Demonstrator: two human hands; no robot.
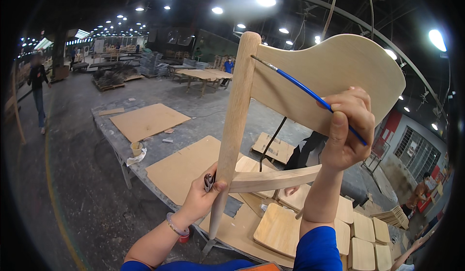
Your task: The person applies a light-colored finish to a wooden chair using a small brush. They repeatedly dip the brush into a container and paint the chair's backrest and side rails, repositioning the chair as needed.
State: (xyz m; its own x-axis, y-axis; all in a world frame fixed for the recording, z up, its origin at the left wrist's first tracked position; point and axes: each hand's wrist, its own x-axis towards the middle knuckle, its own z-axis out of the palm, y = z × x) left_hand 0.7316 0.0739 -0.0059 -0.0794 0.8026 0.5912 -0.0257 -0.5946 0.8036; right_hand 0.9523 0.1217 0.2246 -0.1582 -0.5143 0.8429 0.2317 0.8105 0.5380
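A pale wooden chair back frame stands up before me, its round post [237, 96] joined to a curved back panel [334, 62] and a lower rail [276, 179]. My left hand [201, 193] is closed round the lower post. A small folded brown piece [209, 182], perhaps sandpaper, is tucked between its fingers. My right hand [349, 125] pinches a thin blue-handled paintbrush [302, 86]. The brush's dark tip touches the post by its joint with the panel. Part of the panel lies hidden behind my right hand.
Below stretches a long table [114, 125] with brown boards [150, 120], a small yellowish cup [136, 148] and a white cloth [136, 157]. Wooden seat panels [276, 228] lie in rows at right. Behind the frame, another person's hand [291, 190] shows. Someone walks at far left [37, 82].
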